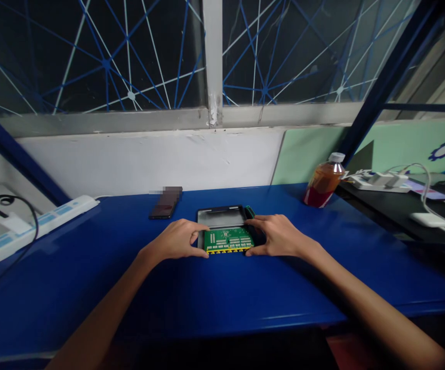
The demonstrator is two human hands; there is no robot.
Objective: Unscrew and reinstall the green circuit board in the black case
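Note:
A green circuit board (pixel 228 238) with a row of yellow parts along its near edge lies in front of me on the blue table. It overlaps a dark-rimmed, shallow case (pixel 220 217) with a grey inside. My left hand (pixel 180 239) grips the board's left edge, thumb at the near corner and fingers farther back. On the right edge, my right hand (pixel 274 235) holds it the same way and hides part of that side. A small dark green object (pixel 249 211) pokes out beside the case, near my right fingers; its kind is unclear.
A dark phone (pixel 166 204) lies behind my left hand. White power strips stand at the left (pixel 39 230) and right (pixel 378 182), with cables. A bottle of reddish-brown drink (pixel 323 182) stands at the table's (pixel 222 293) back right. Wall and window rise behind.

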